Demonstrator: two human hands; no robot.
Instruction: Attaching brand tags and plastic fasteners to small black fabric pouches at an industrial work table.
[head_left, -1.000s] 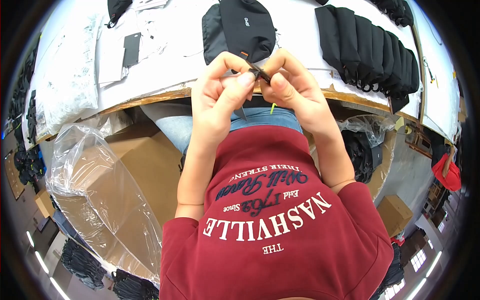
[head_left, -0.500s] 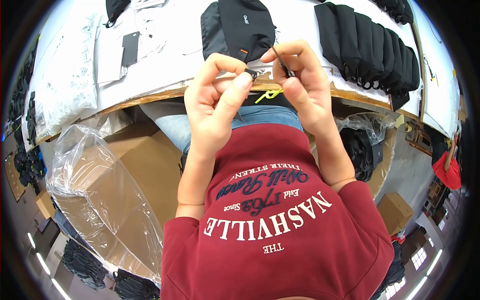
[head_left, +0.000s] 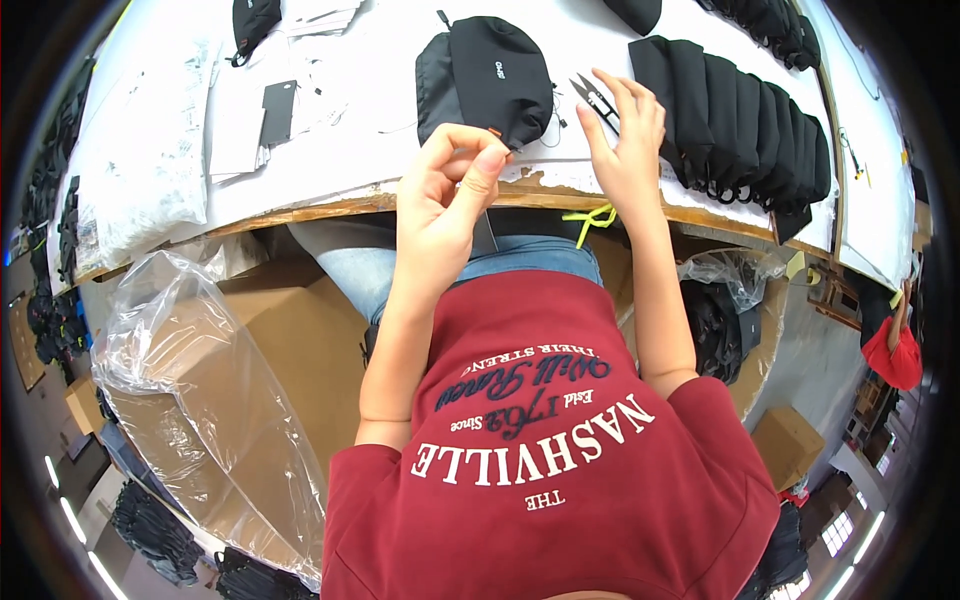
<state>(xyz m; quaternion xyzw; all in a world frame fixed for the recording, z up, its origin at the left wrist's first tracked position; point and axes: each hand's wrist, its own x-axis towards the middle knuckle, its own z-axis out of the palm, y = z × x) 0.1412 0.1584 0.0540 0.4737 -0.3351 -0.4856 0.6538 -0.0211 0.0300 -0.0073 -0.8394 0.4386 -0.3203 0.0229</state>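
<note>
My left hand (head_left: pixel 447 190) is closed in a pinch at the near end of a black fabric pouch (head_left: pixel 490 80) on the white table. What its fingertips hold is hidden; a small orange tab (head_left: pixel 495 131) on the pouch shows just above them. To the right, my right hand (head_left: pixel 632 140) is open, thumb and fingers apart. Between them lie black-handled thread snips (head_left: pixel 597 104), blades pointing away to the left; I cannot tell if the hand touches them. A yellow-green cord (head_left: pixel 592 218) hangs by the table's front edge.
A row of black pouches (head_left: pixel 735 120) stands on the right of the table. Clear plastic bags (head_left: pixel 150 150) and a black card (head_left: pixel 278 112) on white papers lie left. Below the edge are a plastic-lined cardboard box (head_left: pixel 280 330) and a bag of black items (head_left: pixel 722 320).
My right hand has moved up and away from the left one and its fingers have opened around the snips. My left hand stays pinched, shifted slightly right.
</note>
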